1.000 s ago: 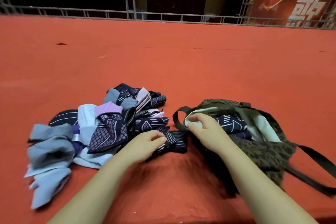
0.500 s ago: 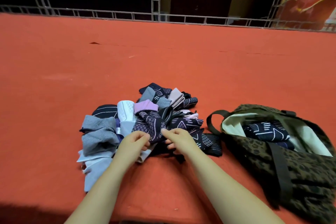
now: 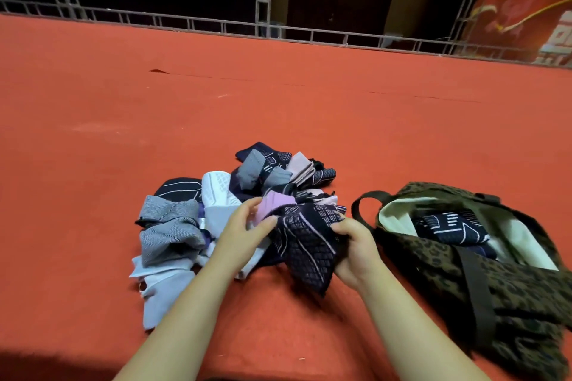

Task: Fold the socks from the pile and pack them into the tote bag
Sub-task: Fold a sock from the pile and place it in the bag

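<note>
A pile of socks (image 3: 216,204) in grey, white, lilac and dark navy lies on the red surface. My left hand (image 3: 244,232) and my right hand (image 3: 354,249) both grip a dark navy sock with pale lilac lines (image 3: 305,244), lifted at the pile's near right edge. A lilac sock (image 3: 272,204) shows just above my left fingers. To the right lies the leopard-print tote bag (image 3: 495,281), its mouth open toward the pile, with a folded navy patterned sock (image 3: 448,226) inside against the pale lining.
The red carpeted surface (image 3: 278,96) stretches wide behind and left of the pile. A metal truss rail (image 3: 278,29) runs along its far edge. The bag's dark handle loop (image 3: 368,199) lies beside my right hand. A red banner (image 3: 523,22) hangs at the far right.
My right hand left the bag's mouth and came to the pile. Both hands then took hold of the navy lined sock and lifted it toward me.
</note>
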Motion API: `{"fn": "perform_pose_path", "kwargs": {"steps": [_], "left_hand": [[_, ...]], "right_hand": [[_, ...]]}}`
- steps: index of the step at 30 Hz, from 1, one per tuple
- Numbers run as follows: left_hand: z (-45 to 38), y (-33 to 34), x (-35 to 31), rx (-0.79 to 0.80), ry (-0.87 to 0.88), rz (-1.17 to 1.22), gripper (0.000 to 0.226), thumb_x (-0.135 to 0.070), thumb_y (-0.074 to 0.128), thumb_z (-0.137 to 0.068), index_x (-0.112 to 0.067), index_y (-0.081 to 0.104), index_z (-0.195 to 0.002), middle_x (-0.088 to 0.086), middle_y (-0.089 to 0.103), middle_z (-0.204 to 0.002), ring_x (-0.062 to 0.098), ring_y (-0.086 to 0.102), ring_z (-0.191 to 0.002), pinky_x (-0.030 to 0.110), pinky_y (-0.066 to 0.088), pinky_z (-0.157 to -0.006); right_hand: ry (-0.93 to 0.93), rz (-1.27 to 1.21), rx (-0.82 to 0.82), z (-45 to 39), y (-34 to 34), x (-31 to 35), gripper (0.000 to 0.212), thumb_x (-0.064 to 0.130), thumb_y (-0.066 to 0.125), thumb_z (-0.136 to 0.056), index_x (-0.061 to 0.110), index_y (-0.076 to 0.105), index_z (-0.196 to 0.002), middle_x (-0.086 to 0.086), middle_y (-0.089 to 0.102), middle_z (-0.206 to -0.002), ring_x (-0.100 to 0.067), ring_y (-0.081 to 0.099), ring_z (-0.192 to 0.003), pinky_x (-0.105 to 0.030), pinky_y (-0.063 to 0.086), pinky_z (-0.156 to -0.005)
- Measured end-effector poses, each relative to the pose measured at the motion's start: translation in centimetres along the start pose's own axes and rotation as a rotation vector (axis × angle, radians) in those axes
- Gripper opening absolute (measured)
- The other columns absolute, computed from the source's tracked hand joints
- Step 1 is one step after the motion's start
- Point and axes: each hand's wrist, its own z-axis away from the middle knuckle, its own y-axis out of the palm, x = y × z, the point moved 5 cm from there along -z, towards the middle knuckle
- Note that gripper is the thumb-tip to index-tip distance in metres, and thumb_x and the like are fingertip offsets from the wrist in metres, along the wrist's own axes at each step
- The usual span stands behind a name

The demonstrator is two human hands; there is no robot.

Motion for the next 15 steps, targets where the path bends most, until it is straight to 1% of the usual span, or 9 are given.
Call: {"fn": "perform_pose_path", "kwargs": {"steps": [2,3,5,7,8,10,11,13,15], "left_hand": [[-0.3,1.6,1.4,0.092,-0.074,-0.043,0.072,-0.052,0.065,-0.064,-0.025,0.049,-0.128,-0.011,0.052,-0.119,0.004,0.048,-0.112,0.019,0.033,-0.096],[-0.3,2.2,2.0,0.114,-0.095,-0.082,0.069,-0.053,0.063,-0.062,-0.024,0.052,-0.124,-0.011,0.054,-0.115,0.004,0.050,-0.109,0.019,0.035,-0.093],[-0.2,2.6,2.7,0.091,-0.096,-0.143,0.040,-0.047,0.062,-0.066,-0.020,0.063,-0.095,-0.009,0.062,-0.092,0.007,0.055,-0.088,0.020,0.041,-0.076],[-0.1,2.5,2.8,0.046,-0.068,-0.096,0.024,-0.038,0.063,-0.072,-0.015,0.063,-0.076,-0.005,0.060,-0.073,0.009,0.053,-0.072,0.023,0.040,-0.067],[0.0,2.5,2.6,0.036,-0.047,-0.064,0.021,-0.035,0.064,-0.075,-0.014,0.062,-0.072,-0.005,0.058,-0.070,0.007,0.050,-0.068,0.024,0.039,-0.066],[0.4,2.6,1.8,0.035,-0.001,-0.021,0.019,-0.028,0.065,-0.080,-0.014,0.059,-0.069,-0.004,0.054,-0.068,0.004,0.047,-0.063,0.020,0.038,-0.064],[0.6,2.7,1.2,0.034,0.021,-0.002,0.020,-0.023,0.065,-0.085,-0.014,0.057,-0.069,-0.003,0.052,-0.068,0.004,0.045,-0.062,0.018,0.037,-0.062],[1.0,2.8,0.0,0.033,0.054,0.016,0.022,-0.015,0.062,-0.089,-0.014,0.054,-0.068,-0.003,0.049,-0.066,0.003,0.043,-0.060,0.015,0.036,-0.058],[1.5,2.7,-1.0,0.025,0.066,0.030,0.023,-0.021,0.064,-0.086,-0.015,0.053,-0.067,-0.006,0.047,-0.063,0.002,0.042,-0.057,0.015,0.036,-0.055]], "right_hand": [[0.084,0.052,0.042,0.8,-1.0,-0.7,0.060,0.019,0.076,-0.039,-0.001,0.069,-0.095,-0.020,0.068,-0.093,-0.031,0.065,-0.082,-0.036,0.052,-0.076],[0.136,0.092,0.074,1.3,-1.6,-1.0,0.063,0.022,0.077,-0.038,-0.002,0.069,-0.096,-0.021,0.068,-0.095,-0.032,0.064,-0.084,-0.037,0.051,-0.079],[0.245,0.197,0.094,1.9,-2.9,-1.5,0.051,0.029,0.079,-0.046,0.004,0.071,-0.089,-0.016,0.068,-0.089,-0.027,0.064,-0.080,-0.034,0.050,-0.076],[0.388,0.306,0.066,2.8,-3.7,-1.5,0.053,0.055,0.081,-0.053,0.013,0.067,-0.084,-0.006,0.065,-0.077,-0.018,0.061,-0.066,-0.026,0.049,-0.059],[0.470,0.352,0.042,3.1,-4.0,-1.6,0.057,0.065,0.071,-0.061,0.016,0.063,-0.087,-0.001,0.061,-0.072,-0.015,0.058,-0.059,-0.024,0.046,-0.052],[0.550,0.437,-0.028,3.5,-4.4,-1.7,0.051,0.064,0.052,-0.074,0.018,0.055,-0.096,0.005,0.057,-0.065,-0.011,0.053,-0.055,-0.022,0.045,-0.050],[0.541,0.482,-0.046,3.5,-4.3,-1.7,0.046,0.060,0.053,-0.077,0.019,0.055,-0.095,0.005,0.056,-0.065,-0.011,0.051,-0.056,-0.022,0.044,-0.053],[0.489,0.560,-0.011,3.0,-3.2,-2.1,0.045,0.056,0.068,-0.072,0.016,0.058,-0.090,-0.004,0.053,-0.073,-0.011,0.043,-0.060,-0.022,0.036,-0.058],[0.411,0.539,0.011,2.4,-2.3,-2.6,0.053,0.050,0.078,-0.068,0.010,0.059,-0.097,-0.015,0.047,-0.084,-0.014,0.040,-0.065,-0.024,0.030,-0.058]]}}
